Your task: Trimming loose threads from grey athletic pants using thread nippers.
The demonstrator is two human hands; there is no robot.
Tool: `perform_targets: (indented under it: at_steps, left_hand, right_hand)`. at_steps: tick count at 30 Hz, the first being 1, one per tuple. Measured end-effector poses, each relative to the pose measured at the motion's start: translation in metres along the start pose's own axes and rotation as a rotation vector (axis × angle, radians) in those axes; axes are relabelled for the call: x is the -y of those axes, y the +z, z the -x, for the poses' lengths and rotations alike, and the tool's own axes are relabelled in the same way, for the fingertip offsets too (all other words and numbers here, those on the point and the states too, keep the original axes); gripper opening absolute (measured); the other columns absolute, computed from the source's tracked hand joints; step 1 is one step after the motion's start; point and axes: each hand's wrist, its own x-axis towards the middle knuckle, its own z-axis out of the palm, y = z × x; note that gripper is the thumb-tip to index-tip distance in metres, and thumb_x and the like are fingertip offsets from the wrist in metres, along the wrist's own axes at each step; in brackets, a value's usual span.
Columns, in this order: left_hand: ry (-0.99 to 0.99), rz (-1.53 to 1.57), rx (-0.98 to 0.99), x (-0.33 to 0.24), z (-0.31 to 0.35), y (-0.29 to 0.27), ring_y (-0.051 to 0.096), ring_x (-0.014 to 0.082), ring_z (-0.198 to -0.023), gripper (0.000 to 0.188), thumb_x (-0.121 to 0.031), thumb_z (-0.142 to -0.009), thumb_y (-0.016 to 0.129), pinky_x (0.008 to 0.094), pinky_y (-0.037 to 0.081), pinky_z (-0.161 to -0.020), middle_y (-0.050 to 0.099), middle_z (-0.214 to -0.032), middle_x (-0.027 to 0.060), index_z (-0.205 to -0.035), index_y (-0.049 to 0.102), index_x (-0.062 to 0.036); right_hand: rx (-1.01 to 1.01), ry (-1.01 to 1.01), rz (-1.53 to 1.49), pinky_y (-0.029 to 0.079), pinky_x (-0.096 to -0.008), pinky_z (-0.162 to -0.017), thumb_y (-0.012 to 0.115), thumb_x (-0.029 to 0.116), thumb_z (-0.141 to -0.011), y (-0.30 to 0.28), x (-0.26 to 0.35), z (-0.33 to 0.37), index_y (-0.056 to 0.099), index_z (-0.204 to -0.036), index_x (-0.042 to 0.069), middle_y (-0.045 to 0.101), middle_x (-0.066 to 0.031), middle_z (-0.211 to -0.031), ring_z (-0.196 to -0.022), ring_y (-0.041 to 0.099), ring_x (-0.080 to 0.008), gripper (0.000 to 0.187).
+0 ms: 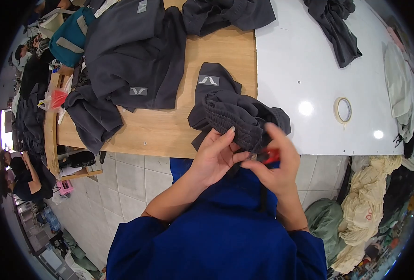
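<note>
A dark grey garment [237, 114] with a gathered elastic waistband lies bunched at the table's near edge, a light grey patch showing on its far part. My left hand [216, 156] pinches the near side of that waistband, thumb on top. Close beside it, my right hand [279, 161] is curled round a small red-handled tool [271, 156], whose working end is blurred and partly behind the fingers. The index finger of that hand is raised by the garment's right side and smeared by motion.
More dark grey garments [134, 56] are heaped on the wooden tabletop [151, 133]. On the adjoining white tabletop [305, 65] are a tape roll [342, 110] and another dark garment [340, 32]. Cream cloth [363, 210] is piled below right. A person [25, 175] is at far left.
</note>
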Motion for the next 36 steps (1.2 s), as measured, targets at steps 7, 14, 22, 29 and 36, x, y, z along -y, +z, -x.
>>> perform_targets:
  at_steps: [7, 14, 22, 29, 36]
  left_hand:
    - [-0.016, 0.213, 0.045, -0.011, -0.008, 0.004, 0.056, 0.0239, -0.110, 0.035, -0.025, -0.099, 0.037, 0.0412, 0.051, -0.089, 0.052, -0.123, 0.0117, -0.131, 0.034, -0.0105]
    - [0.041, 0.148, 0.003, -0.016, -0.007, 0.007, 0.056, 0.0228, -0.110, 0.036, -0.025, -0.099, 0.037, 0.0395, 0.050, -0.090, 0.052, -0.123, 0.0113, -0.131, 0.035, -0.0085]
    - [0.057, 0.170, 0.303, -0.009, -0.007, -0.009, 0.052, 0.0235, -0.117, 0.039, -0.024, -0.100, 0.031, 0.0383, 0.048, -0.095, 0.049, -0.129, 0.0129, -0.135, 0.032, -0.0082]
    - [0.054, 0.023, 0.042, -0.011, -0.002, 0.009, 0.054, 0.0234, -0.116, 0.038, -0.023, -0.100, 0.032, 0.0367, 0.049, -0.094, 0.049, -0.129, 0.0126, -0.135, 0.031, -0.0078]
    - [0.031, 0.021, 0.060, -0.011, -0.003, 0.004, 0.054, 0.0236, -0.115, 0.037, -0.022, -0.100, 0.034, 0.0378, 0.050, -0.094, 0.051, -0.127, 0.0129, -0.134, 0.033, -0.0063]
  right_hand:
    - [0.245, -0.483, 0.039, 0.030, -0.0282, -0.040, 0.076, 0.009, -0.062, 0.022, -0.012, 0.027, 0.069, -0.079, 0.011, 0.039, 0.0003, -0.051, -0.041, 0.039, -0.0185, 0.018]
    - [-0.016, -0.038, -0.230, 0.039, -0.0252, -0.056, 0.080, 0.031, -0.067, -0.001, -0.013, 0.029, 0.053, -0.111, -0.001, 0.051, -0.0068, -0.078, -0.065, 0.048, -0.0155, 0.061]
    - [-0.135, -0.236, 0.289, 0.040, -0.0276, -0.059, 0.076, 0.006, -0.063, -0.009, -0.008, -0.003, 0.068, -0.102, 0.007, 0.056, -0.0053, -0.081, -0.067, 0.049, -0.0194, 0.039]
    - [-0.119, -0.275, 0.318, 0.035, -0.0275, -0.056, 0.077, 0.009, -0.062, -0.011, -0.010, -0.007, 0.070, -0.101, 0.009, 0.056, -0.0032, -0.079, -0.065, 0.046, -0.0172, 0.040]
    - [-0.137, -0.271, 0.335, 0.036, -0.0268, -0.056, 0.077, 0.008, -0.061, -0.015, -0.008, -0.007, 0.070, -0.101, 0.009, 0.056, -0.0027, -0.078, -0.065, 0.046, -0.0168, 0.040]
